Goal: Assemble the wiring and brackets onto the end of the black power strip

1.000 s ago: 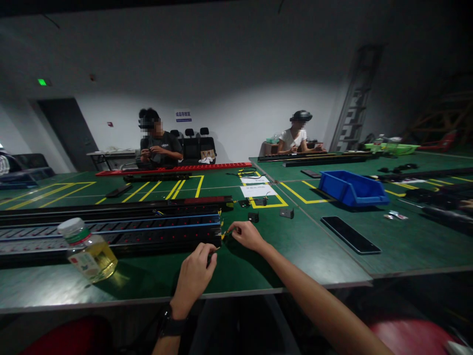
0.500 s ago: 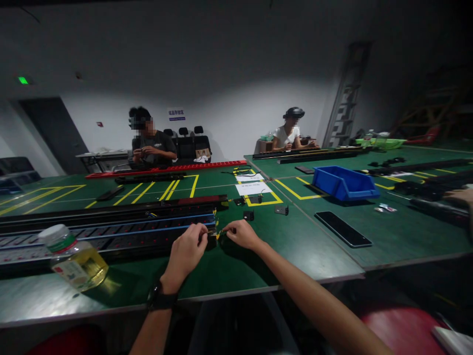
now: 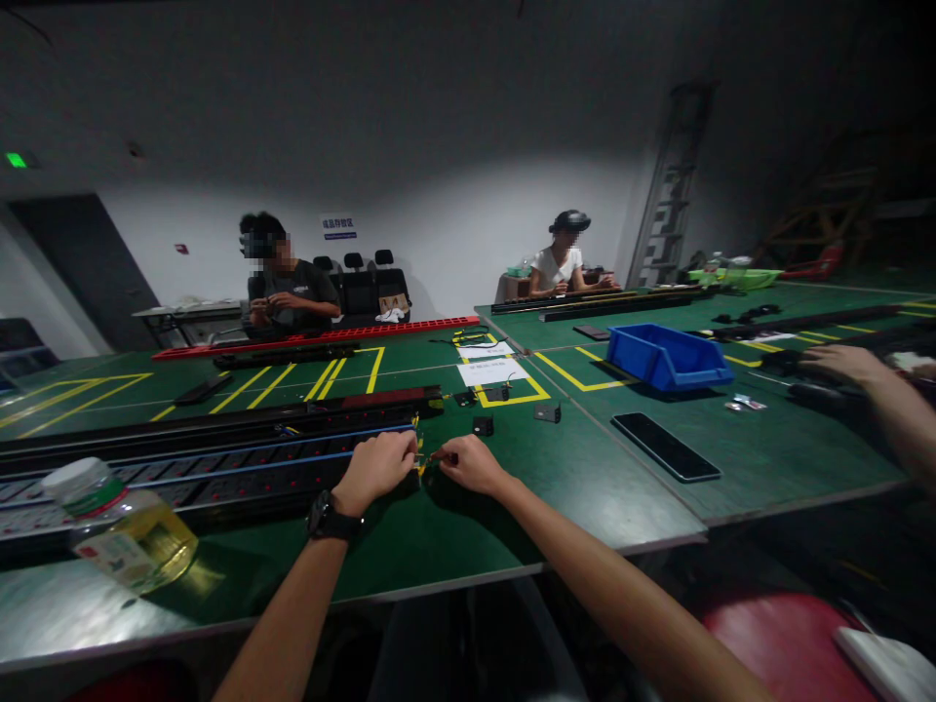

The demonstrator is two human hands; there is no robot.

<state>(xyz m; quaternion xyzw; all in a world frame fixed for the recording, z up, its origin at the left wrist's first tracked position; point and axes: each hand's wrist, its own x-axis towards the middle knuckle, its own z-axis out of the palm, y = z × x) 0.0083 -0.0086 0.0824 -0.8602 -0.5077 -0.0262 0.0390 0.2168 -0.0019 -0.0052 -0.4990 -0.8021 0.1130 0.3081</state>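
Note:
Long black strips with blue edges and rows of dark sockets (image 3: 241, 466) lie across the left of the green table. Thin yellow and green wires (image 3: 422, 464) stick out at their right end. My left hand (image 3: 380, 464) is closed over that end, its fingertips against it; what they grip is hidden. From the right, my right hand (image 3: 474, 464) pinches a thin wire at the same spot, fingertips close to those of the left. Small black end pieces (image 3: 484, 425) lie just beyond my right hand.
A bottle of yellow liquid (image 3: 124, 526) stands at the near left. To the right are a phone (image 3: 665, 447), a blue bin (image 3: 665, 358) and a co-worker's hand (image 3: 852, 366). Two people sit across the table, behind a red rail (image 3: 314, 336) and black strips (image 3: 614, 304).
The view has swung slightly right. My left hand has turned a little, its fingers still at the strip end. On the right, the co-worker's hand reaches farther in over the black parts.

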